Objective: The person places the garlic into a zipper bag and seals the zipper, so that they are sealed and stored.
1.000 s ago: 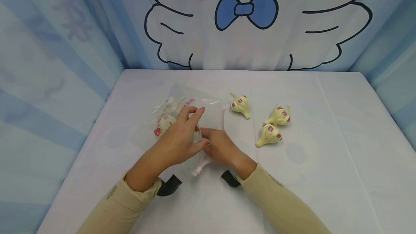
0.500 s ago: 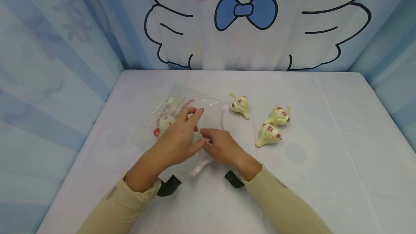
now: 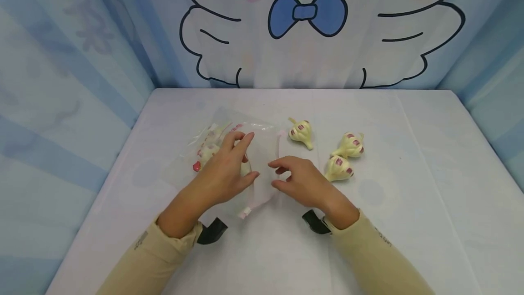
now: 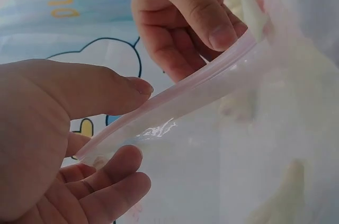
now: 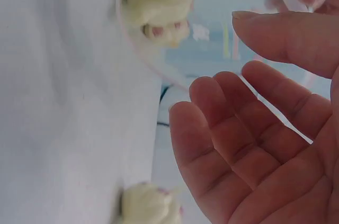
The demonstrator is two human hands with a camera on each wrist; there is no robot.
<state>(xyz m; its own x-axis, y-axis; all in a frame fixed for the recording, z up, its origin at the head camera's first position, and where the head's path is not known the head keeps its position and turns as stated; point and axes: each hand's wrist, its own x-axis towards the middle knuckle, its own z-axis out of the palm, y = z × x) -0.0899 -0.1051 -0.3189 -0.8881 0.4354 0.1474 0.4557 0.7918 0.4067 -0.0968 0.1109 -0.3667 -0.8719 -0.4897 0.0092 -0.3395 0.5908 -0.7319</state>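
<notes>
Left hand point(image 3: 223, 174) fingers pinch zip bag point(image 3: 262, 149) rim; right hand point(image 3: 300, 181) open, holding nothing. Keep mouth lifted wide; fetch nearest toy garlic point(image 3: 339, 169) from tabletop point(image 3: 409, 149).

You face a table point(image 3: 409, 149) covered by a pale, faintly lilac-white cloth with soft creases and dim round motifs, lit evenly with no hard shadows. Behind it hangs a backdrop curtain point(image 3: 311, 53) printed with a white cartoon bird outlined in black, showing wings, pink cheeks and a blue bow tie point(image 3: 308, 12). To your left and right, side curtains point(image 3: 61, 81) in light and darker blue stripes close the space in.
</notes>
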